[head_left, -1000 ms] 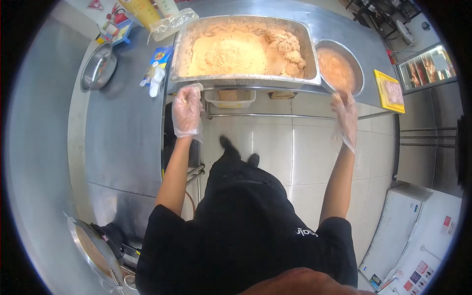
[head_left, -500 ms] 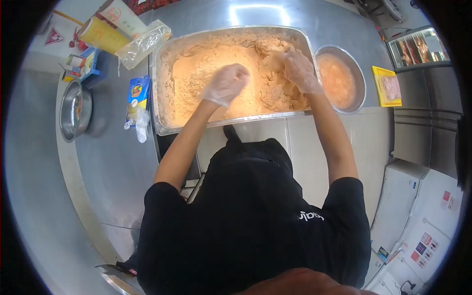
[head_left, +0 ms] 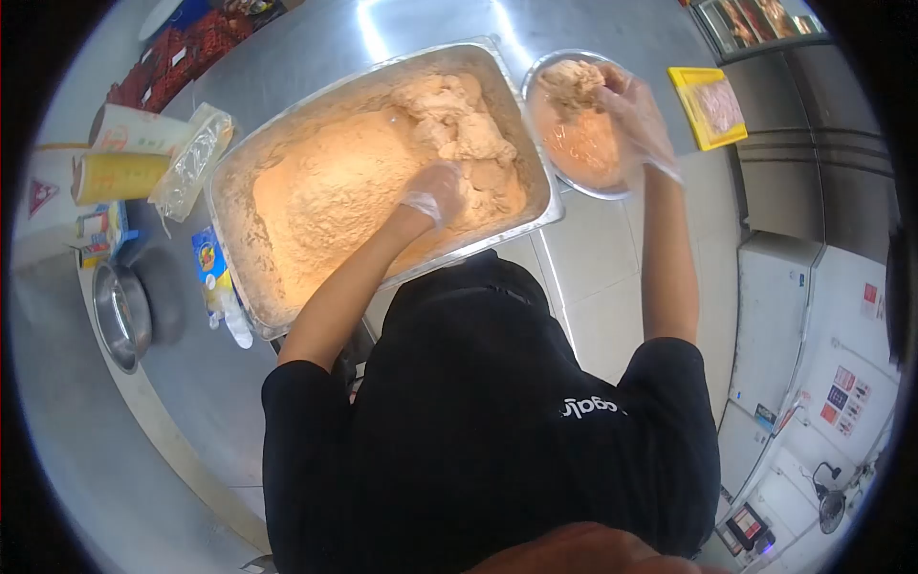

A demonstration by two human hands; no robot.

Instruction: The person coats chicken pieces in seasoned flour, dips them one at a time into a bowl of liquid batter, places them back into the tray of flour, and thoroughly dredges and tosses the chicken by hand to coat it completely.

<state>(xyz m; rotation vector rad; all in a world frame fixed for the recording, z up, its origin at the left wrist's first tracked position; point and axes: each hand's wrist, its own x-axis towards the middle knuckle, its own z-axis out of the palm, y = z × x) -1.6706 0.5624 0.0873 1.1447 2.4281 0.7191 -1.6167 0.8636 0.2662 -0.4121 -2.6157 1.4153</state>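
Note:
My right hand (head_left: 639,117), in a clear plastic glove, grips a lumpy flour-coated piece (head_left: 572,84) over a round metal bowl (head_left: 615,194). Watery orange liquid (head_left: 583,143) fills the bowl. In the large metal tray (head_left: 552,206), my left hand (head_left: 436,191), gloved the same way, is low against the coated pieces (head_left: 469,134) heaped on the right side. Its fingers are blurred and partly hidden, so their grip does not show. Pale orange flour (head_left: 335,182) is mounded across the rest of the tray.
A yellow tray (head_left: 706,107) with pink contents lies right of the bowl. Left of the big tray are a clear plastic bag (head_left: 191,172), a blue-and-yellow packet (head_left: 210,263), tall paper cups (head_left: 124,179) and a metal bowl (head_left: 121,316). Red baskets (head_left: 182,62) stand behind.
My right hand has moved from the tray's right end to above the liquid bowl with a coated piece. My left hand has moved toward the coated heap. The view has turned.

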